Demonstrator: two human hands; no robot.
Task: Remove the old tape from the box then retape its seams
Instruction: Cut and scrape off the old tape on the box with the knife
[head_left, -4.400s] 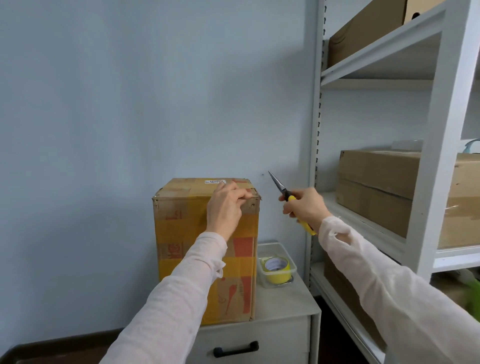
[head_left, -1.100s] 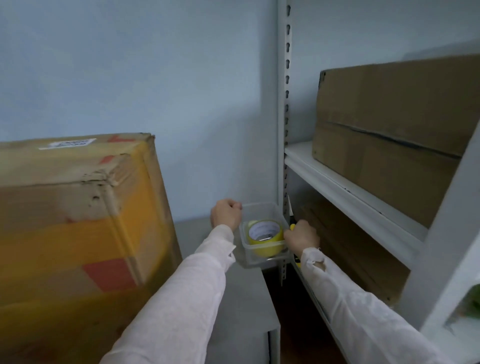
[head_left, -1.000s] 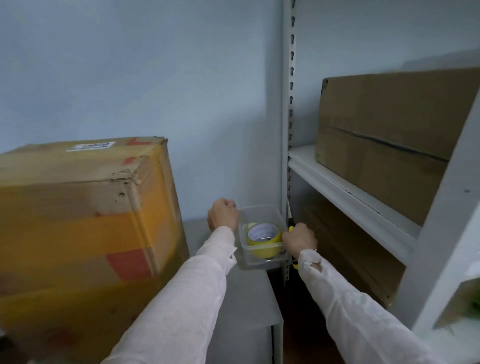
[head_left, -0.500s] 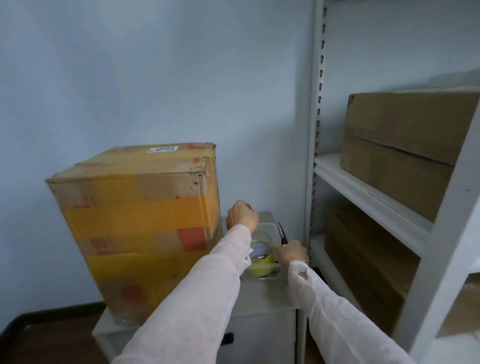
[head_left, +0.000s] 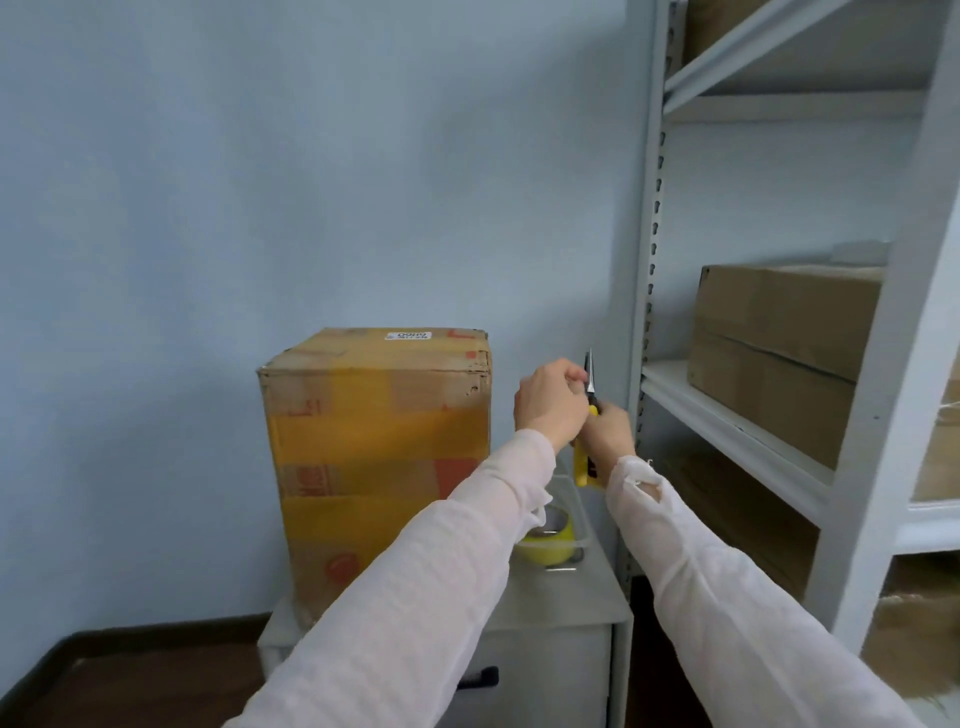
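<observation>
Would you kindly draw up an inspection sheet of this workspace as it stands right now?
Surface: grey cabinet top, bare at its front right.
Job's things: taped cardboard box upright on the cabinet, with yellow tape bands across its front; yellow tape roll inside a clear tub beside the box; yellow-handled cutter with its blade pointing up.
Clutter: nothing seen.
Hands: right hand grips the cutter's handle; left hand is curled by the blade, contact unclear.
Cables: nothing seen.
Surroundings: pale blue wall; grey shelf rack on the right, holding brown boxes; dark floor.
</observation>
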